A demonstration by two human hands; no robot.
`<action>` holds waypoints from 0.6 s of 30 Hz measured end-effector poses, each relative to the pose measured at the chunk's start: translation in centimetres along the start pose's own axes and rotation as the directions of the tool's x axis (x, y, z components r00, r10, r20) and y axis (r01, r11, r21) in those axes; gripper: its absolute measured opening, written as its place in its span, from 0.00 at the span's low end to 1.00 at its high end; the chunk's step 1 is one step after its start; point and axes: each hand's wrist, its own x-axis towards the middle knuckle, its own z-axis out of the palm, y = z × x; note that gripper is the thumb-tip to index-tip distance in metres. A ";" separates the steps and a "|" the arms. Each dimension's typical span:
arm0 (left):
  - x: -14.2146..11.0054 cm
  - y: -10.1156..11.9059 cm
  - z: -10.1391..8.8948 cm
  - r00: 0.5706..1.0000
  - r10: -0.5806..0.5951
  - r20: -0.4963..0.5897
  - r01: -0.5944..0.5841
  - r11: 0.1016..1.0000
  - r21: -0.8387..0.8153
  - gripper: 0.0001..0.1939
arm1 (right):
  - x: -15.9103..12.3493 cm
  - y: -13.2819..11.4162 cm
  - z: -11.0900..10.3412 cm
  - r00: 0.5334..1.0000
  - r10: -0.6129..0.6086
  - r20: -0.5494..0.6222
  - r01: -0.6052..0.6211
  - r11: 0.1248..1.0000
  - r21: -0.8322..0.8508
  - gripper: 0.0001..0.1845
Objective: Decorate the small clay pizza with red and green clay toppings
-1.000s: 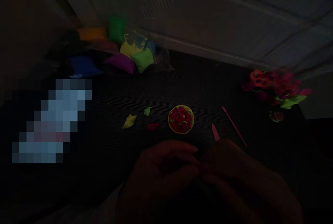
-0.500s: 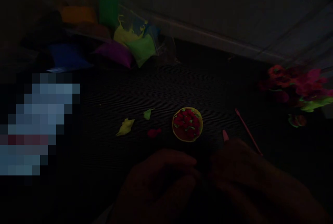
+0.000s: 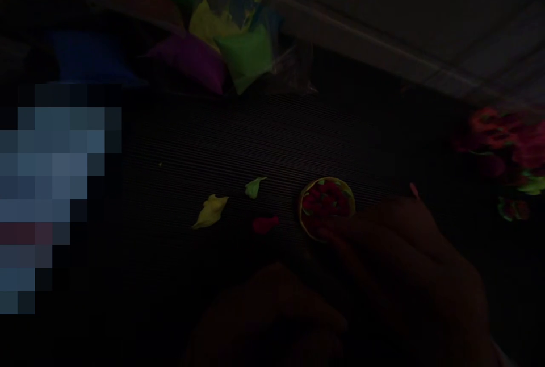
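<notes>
The whole view is very dark. A small round tart shape (image 3: 301, 220) with a yellow rim, apparently of modelling clay, holds several red pieces and green bits. Over its near right edge reaches my right hand (image 3: 409, 259), fingertips together at the red filling; whatever they pinch is hidden. My left hand (image 3: 272, 304) is curled below the tart, apart from it, with finger and thumb close together; I cannot make out anything between them. Left of the tart lie a red clay lump (image 3: 264, 224), a green clay piece (image 3: 254, 187) and a yellow-green clay piece (image 3: 210, 211).
Clay packs stand at the back left, among them a blue pack (image 3: 91, 57), a purple pack (image 3: 191, 60) and a light green pack (image 3: 247, 57). Red and pink clay shapes (image 3: 506, 140) sit at the far right. A pink tool tip (image 3: 414, 190) shows behind my right hand.
My right hand has moved left and forward onto the tart's edge, covering most of the pink tools. My left hand sits slightly lower. The view has shifted, too.
</notes>
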 end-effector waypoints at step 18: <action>-0.6 -1.2 0.5 0.977 0.180 0.118 -0.184 0.983 0.018 0.17 | -0.6 0.7 -0.1 0.997 0.001 0.078 0.002 0.999 -0.048 0.10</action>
